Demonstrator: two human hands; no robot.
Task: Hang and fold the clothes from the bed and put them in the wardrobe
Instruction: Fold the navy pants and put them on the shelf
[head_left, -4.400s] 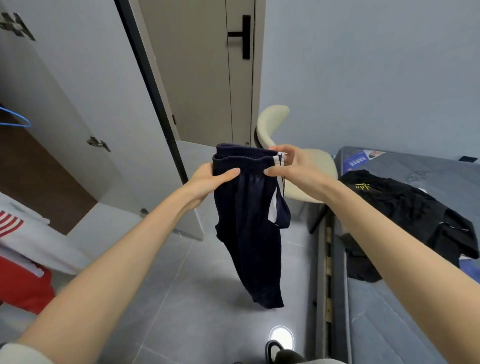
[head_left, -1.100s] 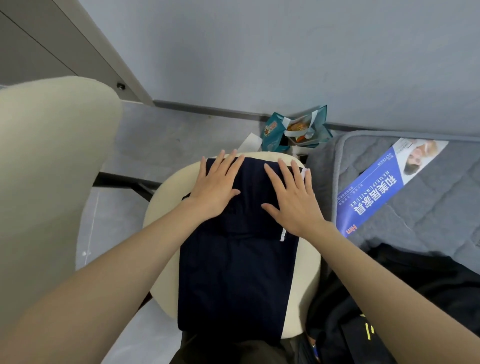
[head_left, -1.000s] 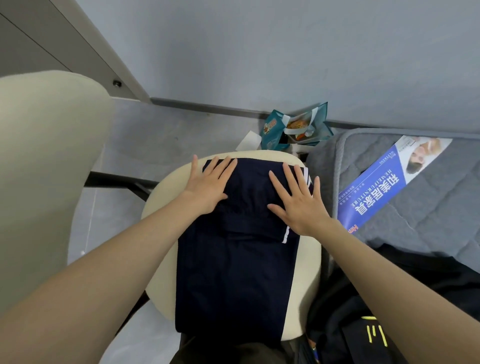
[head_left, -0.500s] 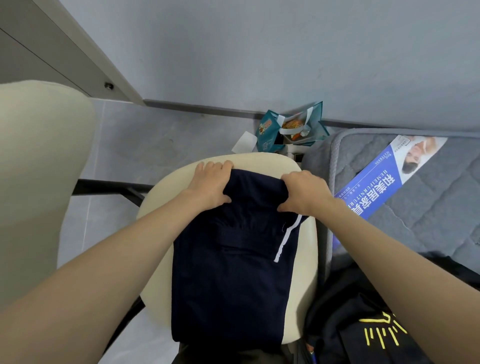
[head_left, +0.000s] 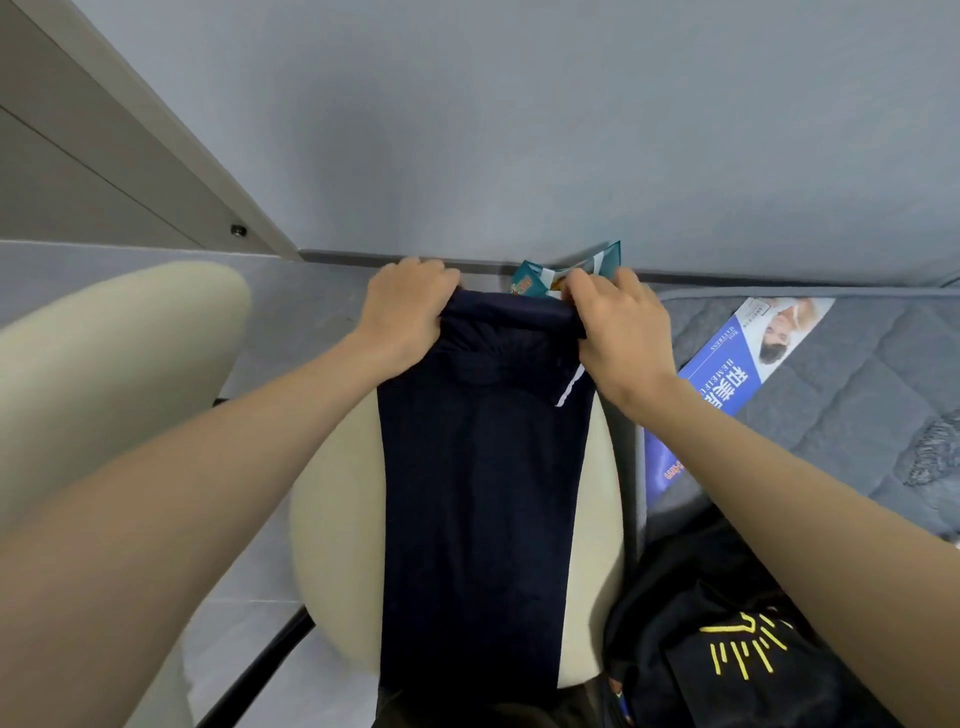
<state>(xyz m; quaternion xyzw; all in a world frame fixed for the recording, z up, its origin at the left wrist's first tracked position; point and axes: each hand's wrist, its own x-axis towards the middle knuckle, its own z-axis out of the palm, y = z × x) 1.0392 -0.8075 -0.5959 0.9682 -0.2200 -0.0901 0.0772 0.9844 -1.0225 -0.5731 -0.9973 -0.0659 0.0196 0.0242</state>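
Both hands are on the far end of the navy blue fabric garment with a white side stripe (head_left: 483, 493). It lies lengthwise over the cream rounded chair seat (head_left: 332, 545), its near end draping off the seat's front edge. The left hand (head_left: 405, 312) has its fingers (head_left: 415, 273) curled over one far corner, cloth bunched beneath them. The right hand (head_left: 618, 332) clamps the other corner the same way, just above the white stripe. It looks like a fold toward the body is coming, and here's the worry: the overhanging end below the wrists could drag the whole piece off that smooth seat once the far end lifts. If one hand pulls ahead of the other, the fold comes out skewed. The cloth is gathered under both sets of fingers, so creases may get pressed in. A teal snack packet (head_left: 535, 280) sits right beyond the right fingertips and could be knocked. The black garment with yellow print (head_left: 727, 649) under the right forearm may get swept along.
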